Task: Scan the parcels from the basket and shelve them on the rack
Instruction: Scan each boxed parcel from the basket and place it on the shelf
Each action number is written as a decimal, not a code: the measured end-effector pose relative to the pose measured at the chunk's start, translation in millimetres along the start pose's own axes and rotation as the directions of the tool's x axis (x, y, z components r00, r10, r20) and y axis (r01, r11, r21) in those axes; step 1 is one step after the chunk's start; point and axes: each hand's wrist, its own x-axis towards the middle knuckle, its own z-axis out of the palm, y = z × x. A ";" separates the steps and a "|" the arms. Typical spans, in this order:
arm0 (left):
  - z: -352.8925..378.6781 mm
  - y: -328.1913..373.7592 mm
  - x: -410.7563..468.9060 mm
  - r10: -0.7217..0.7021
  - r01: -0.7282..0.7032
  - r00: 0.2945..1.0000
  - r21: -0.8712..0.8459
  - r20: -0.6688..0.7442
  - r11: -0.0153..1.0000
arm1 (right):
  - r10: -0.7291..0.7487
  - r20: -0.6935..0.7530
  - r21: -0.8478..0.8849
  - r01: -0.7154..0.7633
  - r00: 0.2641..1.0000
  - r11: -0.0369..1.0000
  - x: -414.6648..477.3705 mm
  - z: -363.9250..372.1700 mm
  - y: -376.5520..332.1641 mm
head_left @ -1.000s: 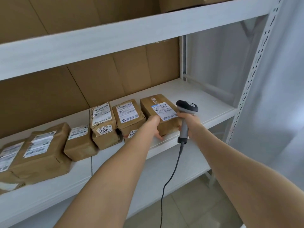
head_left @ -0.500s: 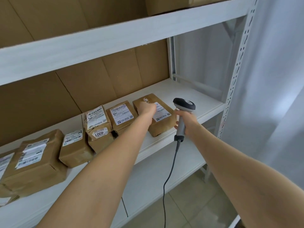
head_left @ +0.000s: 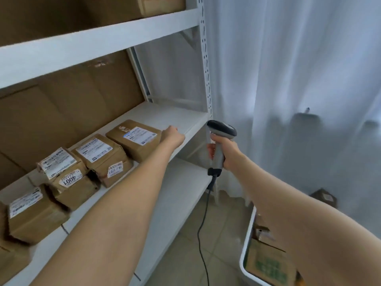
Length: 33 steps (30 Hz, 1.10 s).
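Observation:
Several brown parcels with white labels stand in a row on the white rack's middle shelf (head_left: pixel 177 115). The rightmost parcel (head_left: pixel 134 139) lies flat with its label up. My left hand (head_left: pixel 173 136) hovers by that parcel's right edge with loosely curled fingers and holds nothing; whether it touches the parcel is unclear. My right hand (head_left: pixel 223 151) grips the handle of the grey barcode scanner (head_left: pixel 222 130), just off the shelf's front right corner, its cable hanging to the floor. The white basket (head_left: pixel 246 234) sits at the lower right with parcels (head_left: pixel 268 263) inside.
The rack's perforated upright (head_left: pixel 206 65) stands right behind the scanner. A white curtain (head_left: pixel 288 79) fills the right side. Cardboard lines the rack's back, and a box (head_left: pixel 160 5) sits on the upper shelf. A tiled floor (head_left: pixel 185 254) lies below, with a small box (head_left: pixel 324 198) near the curtain.
My left hand has come off the top of the rightmost parcel and moved to its right side. The scanner has shifted right, away from the parcel, and the view has turned right, showing the basket.

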 end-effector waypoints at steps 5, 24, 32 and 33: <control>69.6 30.2 -35.5 0.137 -0.147 0.978 0.052 0.160 0.988 | 0.013 -0.127 0.082 -0.003 0.992 0.997 -36.7 -76.6 13.1; 356.0 94.9 -177.0 0.163 -0.320 0.787 0.168 0.595 0.932 | 0.225 -0.557 0.379 0.003 0.799 0.925 -96.8 -379.7 81.5; 480.6 81.5 -221.8 0.110 -0.373 0.715 0.244 0.691 0.895 | 0.370 -0.576 0.415 -0.129 0.729 0.901 -82.5 -494.4 126.5; 496.1 76.6 -223.8 0.100 -0.377 0.703 0.249 0.704 0.892 | 0.382 -0.579 0.411 -0.146 0.720 0.900 -79.0 -506.2 135.3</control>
